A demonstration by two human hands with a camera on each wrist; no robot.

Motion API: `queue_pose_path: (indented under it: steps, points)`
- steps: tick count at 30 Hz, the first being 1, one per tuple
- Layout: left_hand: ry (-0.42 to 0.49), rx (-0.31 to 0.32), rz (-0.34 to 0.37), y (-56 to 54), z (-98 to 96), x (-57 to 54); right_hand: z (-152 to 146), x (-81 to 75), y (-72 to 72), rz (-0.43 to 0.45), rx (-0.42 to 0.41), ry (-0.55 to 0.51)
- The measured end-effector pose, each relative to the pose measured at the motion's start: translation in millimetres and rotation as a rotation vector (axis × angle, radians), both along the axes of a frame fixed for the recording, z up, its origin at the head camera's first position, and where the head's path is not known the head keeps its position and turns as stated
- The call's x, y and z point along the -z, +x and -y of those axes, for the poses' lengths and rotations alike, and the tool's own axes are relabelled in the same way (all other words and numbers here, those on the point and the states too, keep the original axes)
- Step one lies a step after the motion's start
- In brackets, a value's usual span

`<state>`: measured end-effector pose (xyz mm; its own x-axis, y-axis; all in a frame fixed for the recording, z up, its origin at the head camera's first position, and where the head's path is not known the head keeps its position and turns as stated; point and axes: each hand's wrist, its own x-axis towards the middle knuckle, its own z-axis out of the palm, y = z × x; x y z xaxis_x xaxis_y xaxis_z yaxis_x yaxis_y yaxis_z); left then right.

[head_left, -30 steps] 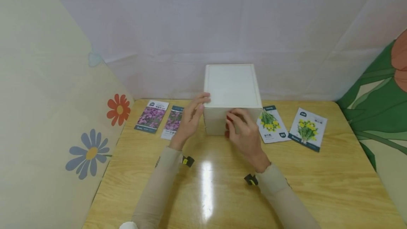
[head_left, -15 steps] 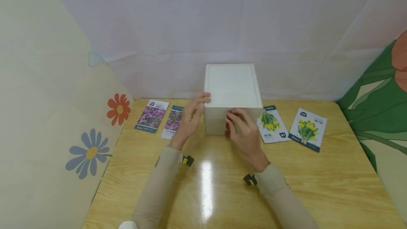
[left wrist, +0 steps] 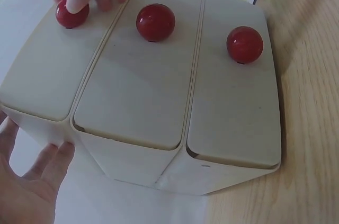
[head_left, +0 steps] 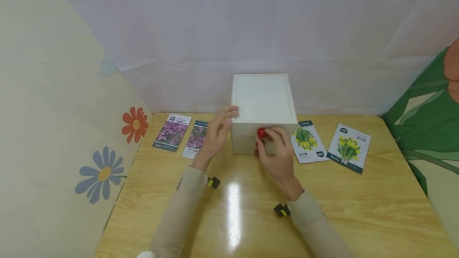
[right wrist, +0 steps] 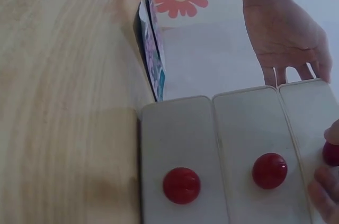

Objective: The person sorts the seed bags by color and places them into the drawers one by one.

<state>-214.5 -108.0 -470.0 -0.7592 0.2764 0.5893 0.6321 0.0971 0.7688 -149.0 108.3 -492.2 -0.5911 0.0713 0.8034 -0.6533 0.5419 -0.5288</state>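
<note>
A small white drawer cabinet stands on the wooden table, with three drawers one above another. Each drawer front bears a round red knob, such as the middle knob and bottom knob. My right hand pinches the top drawer's red knob between thumb and fingers; in the right wrist view part of that knob is cut off by the frame edge. The top drawer front looks near level with the others. My left hand rests with fairly straight fingers against the cabinet's left side and top edge.
Two seed packets with purple flowers lie left of the cabinet, one partly behind my left hand. Two packets with yellow flowers lie to the right. A white cloth hangs behind the table; flower-printed panels flank it.
My right hand's fingers have shifted on the top knob, so its red ball now shows from above. My left hand stays at the cabinet's side. The head view has moved slightly.
</note>
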Motion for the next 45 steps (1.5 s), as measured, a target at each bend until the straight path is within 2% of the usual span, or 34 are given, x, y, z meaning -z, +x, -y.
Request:
queue_pose_path:
  steps: [5,10,13,17,25,32,45]
  points:
    - [0.004,-0.003,0.023,1.9,-1.1,-1.7,-1.7,12.3,6.5,0.058,0.027,-0.079]
    - [0.0,-0.022,0.041,7.7,-1.8,-4.9,0.5,26.3,12.6,0.108,0.086,-0.031]
    - [-0.004,-0.023,0.048,16.7,-2.8,-15.6,3.8,33.0,14.3,0.117,0.128,0.01]
    - [-0.005,-0.02,0.047,26.8,-4.2,-29.0,7.7,40.1,14.7,0.135,0.129,0.016]
    - [-0.004,-0.017,0.044,7.3,-6.0,-3.2,12.4,48.6,12.3,0.186,0.062,-0.089]
    - [0.015,-0.011,0.026,4.9,-4.3,-1.1,15.1,48.0,9.0,0.209,0.065,-0.094]
    - [0.017,-0.023,0.015,3.1,-2.7,-0.6,17.0,45.9,8.3,0.187,0.066,-0.107]
